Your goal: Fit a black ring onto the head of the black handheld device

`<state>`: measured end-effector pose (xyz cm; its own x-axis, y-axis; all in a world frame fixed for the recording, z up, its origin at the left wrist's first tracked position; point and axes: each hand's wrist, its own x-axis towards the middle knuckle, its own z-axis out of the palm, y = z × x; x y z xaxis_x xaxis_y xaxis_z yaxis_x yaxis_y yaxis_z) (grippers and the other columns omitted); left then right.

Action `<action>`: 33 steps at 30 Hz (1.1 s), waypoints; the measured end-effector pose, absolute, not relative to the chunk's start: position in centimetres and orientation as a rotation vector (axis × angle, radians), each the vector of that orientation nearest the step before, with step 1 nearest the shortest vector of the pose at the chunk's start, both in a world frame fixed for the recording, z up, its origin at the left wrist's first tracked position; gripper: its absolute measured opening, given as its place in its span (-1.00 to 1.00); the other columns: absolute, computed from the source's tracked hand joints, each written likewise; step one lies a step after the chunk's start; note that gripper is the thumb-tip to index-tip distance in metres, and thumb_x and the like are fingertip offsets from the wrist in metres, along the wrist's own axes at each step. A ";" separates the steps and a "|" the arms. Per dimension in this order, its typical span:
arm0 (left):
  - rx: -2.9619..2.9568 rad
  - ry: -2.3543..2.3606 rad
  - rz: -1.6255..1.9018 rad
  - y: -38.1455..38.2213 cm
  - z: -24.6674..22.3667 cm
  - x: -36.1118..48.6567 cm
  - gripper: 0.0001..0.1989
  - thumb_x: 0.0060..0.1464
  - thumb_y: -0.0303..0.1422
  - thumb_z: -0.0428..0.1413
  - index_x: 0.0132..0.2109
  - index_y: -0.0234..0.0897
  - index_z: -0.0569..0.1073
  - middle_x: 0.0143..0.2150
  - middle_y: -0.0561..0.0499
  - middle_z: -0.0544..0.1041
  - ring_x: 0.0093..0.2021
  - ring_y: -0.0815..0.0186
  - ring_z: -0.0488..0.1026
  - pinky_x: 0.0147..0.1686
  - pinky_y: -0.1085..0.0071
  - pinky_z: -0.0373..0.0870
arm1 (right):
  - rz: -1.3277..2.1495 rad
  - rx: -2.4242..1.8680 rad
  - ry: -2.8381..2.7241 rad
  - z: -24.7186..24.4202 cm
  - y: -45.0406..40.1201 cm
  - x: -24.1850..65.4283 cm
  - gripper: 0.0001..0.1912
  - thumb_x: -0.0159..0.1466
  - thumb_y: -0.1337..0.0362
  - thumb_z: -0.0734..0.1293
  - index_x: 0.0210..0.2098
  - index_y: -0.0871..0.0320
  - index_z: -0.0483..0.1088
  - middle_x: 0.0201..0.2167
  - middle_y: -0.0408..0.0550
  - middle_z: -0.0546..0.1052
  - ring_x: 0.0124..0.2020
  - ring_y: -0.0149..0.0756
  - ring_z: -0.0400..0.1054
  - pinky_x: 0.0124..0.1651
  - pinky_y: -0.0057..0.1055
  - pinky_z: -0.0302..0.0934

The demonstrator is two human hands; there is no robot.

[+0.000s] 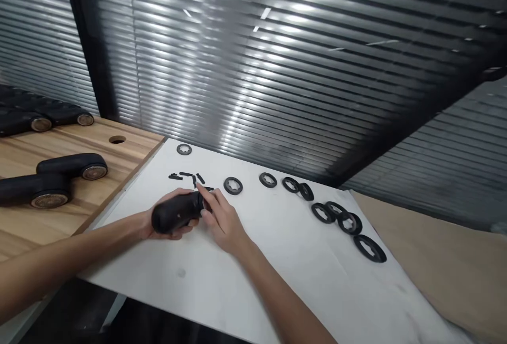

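My left hand (pixel 174 235) is wrapped around a black, rounded device body (pixel 174 213) from below and behind, holding it above the white table. My right hand (pixel 222 222) grips the device's right end between thumb and fingers. A shiny edge shows at that end; whether a separate small part is pinched there is hidden. Just beyond the hands lie several small black plastic pieces (pixel 200 178). To the right of them, a black ring with a notched inner opening (pixel 233 186) rests flat on the table.
More black rings (pixel 325 213) trail along the right side of the white table (pixel 237 280), some overlapping. Another ring (pixel 184 149) lies near the far left corner. On the wooden table (pixel 130 148) at left are several bent black devices (pixel 71 164) with bronze round ends. Behind stands a slatted metal wall (pixel 253 85).
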<state>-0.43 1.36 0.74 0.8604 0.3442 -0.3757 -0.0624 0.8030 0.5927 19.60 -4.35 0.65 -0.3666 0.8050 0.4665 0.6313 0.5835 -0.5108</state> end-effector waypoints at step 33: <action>0.570 0.494 0.294 0.5 0.6 0.7 -0.45 0.30 0.01 -0.12 -0.35 -0.38 0.43 -0.57 0.01 0.34 -0.70 0.46 0.13 -0.73 0.59 -0.11 | 0.112 -1.498 -1.710 -0.7 -4.0 17.1 -0.60 0.40 -0.06 0.08 -0.16 0.12 0.31 -0.45 -0.07 0.46 -0.43 -0.20 0.35 -0.32 -0.35 0.11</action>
